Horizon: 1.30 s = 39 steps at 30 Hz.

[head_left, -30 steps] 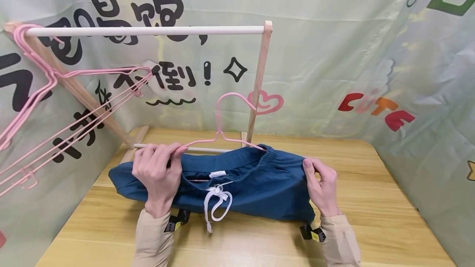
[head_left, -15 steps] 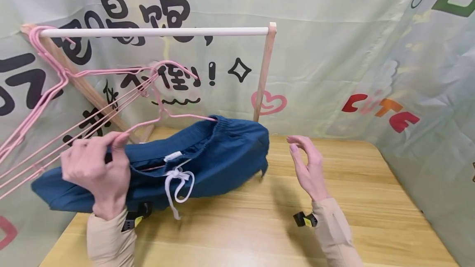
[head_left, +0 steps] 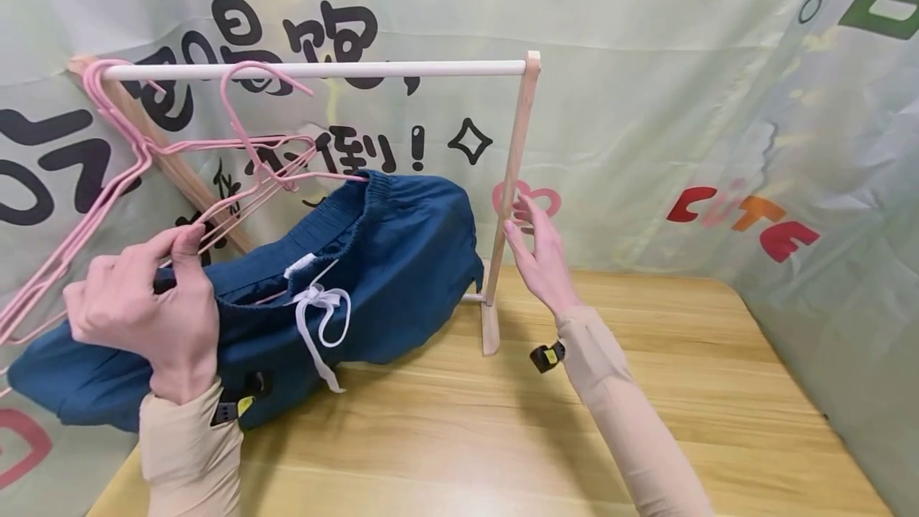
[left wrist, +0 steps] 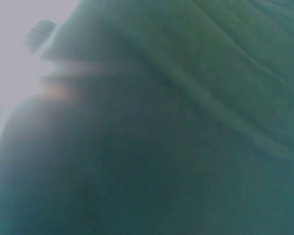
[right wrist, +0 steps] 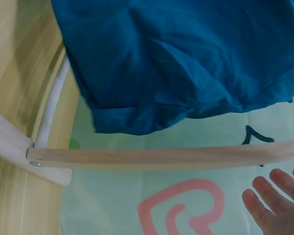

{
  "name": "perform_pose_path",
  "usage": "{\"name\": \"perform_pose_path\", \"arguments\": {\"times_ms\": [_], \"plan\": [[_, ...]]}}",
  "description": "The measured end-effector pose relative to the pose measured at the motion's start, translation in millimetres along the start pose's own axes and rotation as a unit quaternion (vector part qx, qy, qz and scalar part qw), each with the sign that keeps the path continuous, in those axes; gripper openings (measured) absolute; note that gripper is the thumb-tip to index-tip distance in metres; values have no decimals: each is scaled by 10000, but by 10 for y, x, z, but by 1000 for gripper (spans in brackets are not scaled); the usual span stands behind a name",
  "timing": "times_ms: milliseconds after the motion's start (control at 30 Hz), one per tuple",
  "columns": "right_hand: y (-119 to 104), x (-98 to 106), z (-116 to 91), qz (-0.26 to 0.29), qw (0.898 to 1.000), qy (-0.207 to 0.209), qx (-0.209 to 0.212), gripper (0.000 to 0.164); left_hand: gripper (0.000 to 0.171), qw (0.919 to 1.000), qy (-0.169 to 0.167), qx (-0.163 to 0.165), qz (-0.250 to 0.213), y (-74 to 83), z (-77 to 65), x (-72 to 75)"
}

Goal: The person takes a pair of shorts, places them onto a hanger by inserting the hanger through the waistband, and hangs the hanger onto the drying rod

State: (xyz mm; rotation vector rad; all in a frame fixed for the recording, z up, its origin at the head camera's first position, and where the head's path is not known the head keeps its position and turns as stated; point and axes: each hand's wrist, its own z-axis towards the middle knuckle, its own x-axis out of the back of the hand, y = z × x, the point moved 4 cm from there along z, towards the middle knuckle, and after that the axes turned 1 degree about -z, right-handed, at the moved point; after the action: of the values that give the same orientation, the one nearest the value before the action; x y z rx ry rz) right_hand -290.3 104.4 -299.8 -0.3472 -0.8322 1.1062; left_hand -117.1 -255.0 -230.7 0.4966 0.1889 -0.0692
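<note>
In the head view, my left hand (head_left: 154, 294) grips the left arm of a pink hanger (head_left: 238, 132) and the waistband beside it. Dark blue shorts (head_left: 416, 262) with a white drawstring (head_left: 316, 301) hang on this hanger, raised above the table and tilted up to the right. The hanger's hook overlaps the rack's white rod (head_left: 402, 69). My right hand (head_left: 538, 258) holds nothing; its extended fingers are close by the rack's wooden right post (head_left: 513, 174). In the right wrist view, the shorts' leg hem (right wrist: 137, 120) hangs near that post. Dark, blurred fabric (left wrist: 112, 161) fills the left wrist view.
Several pink hangers (head_left: 118, 114) hang at the rod's left end, partly behind the shorts. The rack's foot (head_left: 491, 329) stands on the wooden table (head_left: 646, 389). A printed cloth backdrop (head_left: 632, 102) encloses the back and sides.
My left hand has carried the shorts and hanger left and up, bringing the hook to the rod's height. My right hand has let go of the shorts and moved toward the right post.
</note>
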Motion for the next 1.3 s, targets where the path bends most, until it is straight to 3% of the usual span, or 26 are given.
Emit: {"name": "perform_pose_path", "arguments": {"times_ms": [67,267,433,700,833,1000,1300], "plan": [[-76,-26,60,43,10000,-1,-36,46,19,9999,-17,35,105,-16,10,-27],[8,-132,192,-56,9996,274,-59,29,18,9991,-124,100,384,-55,49,-169],[71,-166,241,-71,9985,530,-75,28,23,9981,-275,220,508,-84,88,-291],[82,-170,283,121,9988,452,-148,25,28,9974,-269,269,607,-116,111,-461],[-44,-139,282,137,9987,419,-240,23,31,9972,-345,268,603,-149,100,-543],[-266,-83,259,46,9987,399,-315,21,34,9962,-492,314,644,-202,78,-588],[-281,-65,244,113,9983,402,-410,23,33,9949,-709,357,623,-236,41,-600]]}}
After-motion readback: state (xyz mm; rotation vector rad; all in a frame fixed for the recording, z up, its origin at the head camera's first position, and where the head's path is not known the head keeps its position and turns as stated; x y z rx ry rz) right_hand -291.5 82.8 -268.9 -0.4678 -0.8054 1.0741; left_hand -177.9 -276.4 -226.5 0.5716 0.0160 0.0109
